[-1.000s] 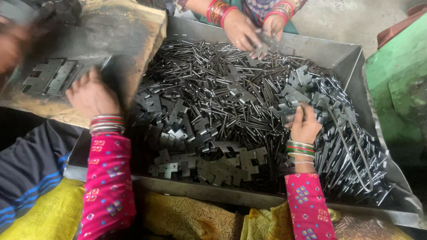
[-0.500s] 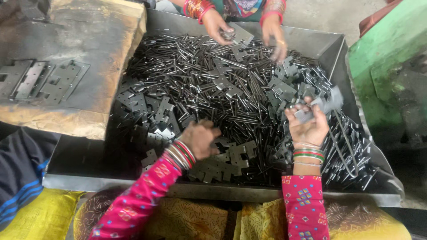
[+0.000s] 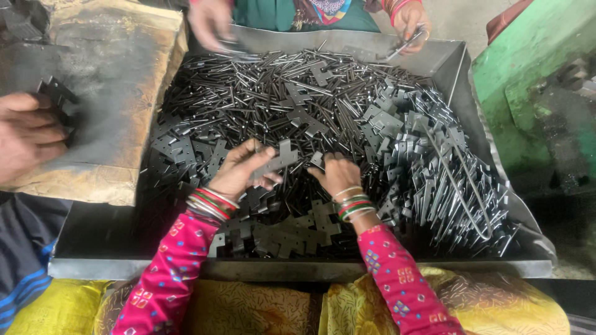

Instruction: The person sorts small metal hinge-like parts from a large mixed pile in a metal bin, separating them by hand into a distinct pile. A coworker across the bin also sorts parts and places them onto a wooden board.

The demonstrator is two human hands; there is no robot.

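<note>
the grip of the left hand [image 3: 239,170] is closed on a flat dark metal plate [image 3: 277,160], pinched between thumb and fingers and raised just above the heap, its notched end pointing toward the right hand [image 3: 336,175]. the right hand's grip is curled narrow, fingertips down among the loose plates and rods [image 3: 347,118] filling the metal tray [image 3: 298,268]; whether it holds one i cannot tell. other people's hands work at the tray's far edge and on the worktop [image 3: 105,93] at left.
</note>
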